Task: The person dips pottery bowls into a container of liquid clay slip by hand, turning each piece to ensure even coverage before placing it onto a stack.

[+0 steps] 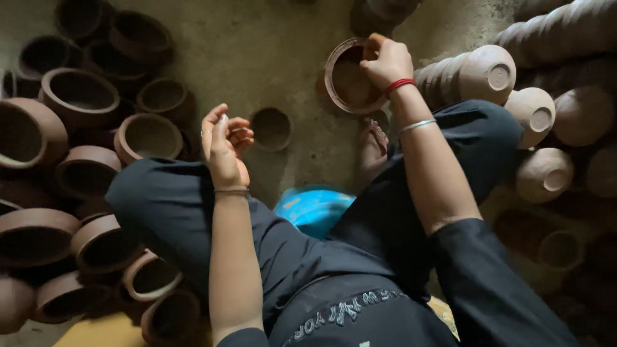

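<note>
Your right hand (385, 62) grips the rim of the clay bowl (350, 77) on the floor (270, 45) ahead, fingers closed on it; left hand (225, 144) hovers, fingers loosely curled, empty; bowl stacks (96, 167) beside it.

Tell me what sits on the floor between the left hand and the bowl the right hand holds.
One small clay bowl, mouth up, on bare floor between left hand and held bowl; head view.

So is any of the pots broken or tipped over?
None looks broken. The pots on the left lie tumbled at all angles, and the right hand tilts one pot by its rim.
</note>
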